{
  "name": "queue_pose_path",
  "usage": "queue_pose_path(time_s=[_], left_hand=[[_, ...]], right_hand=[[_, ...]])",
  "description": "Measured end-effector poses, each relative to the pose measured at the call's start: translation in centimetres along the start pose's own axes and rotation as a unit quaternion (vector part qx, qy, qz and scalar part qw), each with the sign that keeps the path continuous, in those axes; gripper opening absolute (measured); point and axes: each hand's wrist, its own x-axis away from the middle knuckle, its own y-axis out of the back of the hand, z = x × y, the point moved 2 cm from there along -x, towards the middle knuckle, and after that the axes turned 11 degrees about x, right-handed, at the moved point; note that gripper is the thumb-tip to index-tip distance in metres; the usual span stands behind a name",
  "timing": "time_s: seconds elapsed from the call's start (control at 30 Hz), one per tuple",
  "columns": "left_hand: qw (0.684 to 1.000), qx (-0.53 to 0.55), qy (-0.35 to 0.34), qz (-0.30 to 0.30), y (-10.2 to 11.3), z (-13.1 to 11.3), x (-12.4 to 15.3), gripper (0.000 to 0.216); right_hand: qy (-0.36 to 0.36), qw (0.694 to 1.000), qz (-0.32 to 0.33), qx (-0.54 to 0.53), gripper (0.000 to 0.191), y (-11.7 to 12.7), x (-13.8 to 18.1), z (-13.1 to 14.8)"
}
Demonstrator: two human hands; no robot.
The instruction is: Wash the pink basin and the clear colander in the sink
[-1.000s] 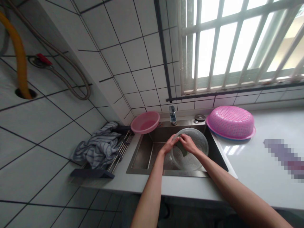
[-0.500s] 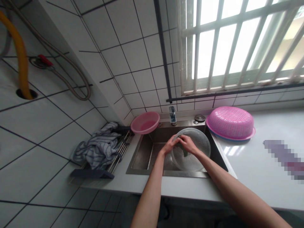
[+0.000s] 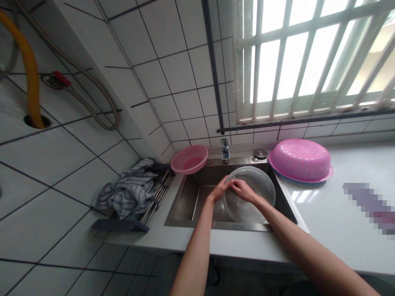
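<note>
A clear mesh-patterned strainer bowl (image 3: pixel 261 197) sits tilted in the steel sink (image 3: pixel 182 205). Over its left rim lies my left hand (image 3: pixel 219 190), with closed fingertips meeting those of the other hand. My right hand (image 3: pixel 243 190) is inside the bowl's outline, its fingers curled together in a pinch. What the fingers of either hand hold is hidden behind them. Behind the hands stands a chrome faucet (image 3: pixel 225 150).
A pink basin (image 3: pixel 189 160) rests on the sink's back left corner. To the right, a pink basket (image 3: pixel 299 158) lies upside down on the counter (image 3: pixel 339 230). Striped cloth (image 3: pixel 129 193) covers a metal rack (image 3: pixel 159 193) at left. A drain strainer (image 3: pixel 260 153) sits behind the sink.
The dark green leafy piece that hung below my right hand is no longer visible. My right hand's fingers have curled in more tightly. Both hands stay in nearly the same place.
</note>
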Motion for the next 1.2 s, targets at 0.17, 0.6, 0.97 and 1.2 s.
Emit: queue_pose_path(time_s=[0.17, 0.6, 0.97, 1.2], left_hand=[[1.000, 0.011, -0.005, 0.010, 0.1, -0.2, 0.0, 0.071], [1.000, 0.015, -0.001, 0.001, -0.2, -0.1, 0.2, 0.071], [0.996, 0.084, 0.029, 0.010, -0.8, -0.2, 0.6, 0.075], [1.000, -0.003, -0.012, 0.029, -0.6, -0.4, 0.4, 0.069]], right_hand=[[-0.087, 0.988, -0.123, 0.015, 0.033, 2.1, -0.5, -1.2], [-0.018, 0.997, 0.052, -0.046, 0.038, -0.1, -0.2, -0.5], [-0.217, 0.934, -0.283, -0.028, 0.046, 4.3, -0.6, -4.6], [-0.082, 0.992, 0.045, -0.087, 0.038, 0.7, -0.4, -1.6]])
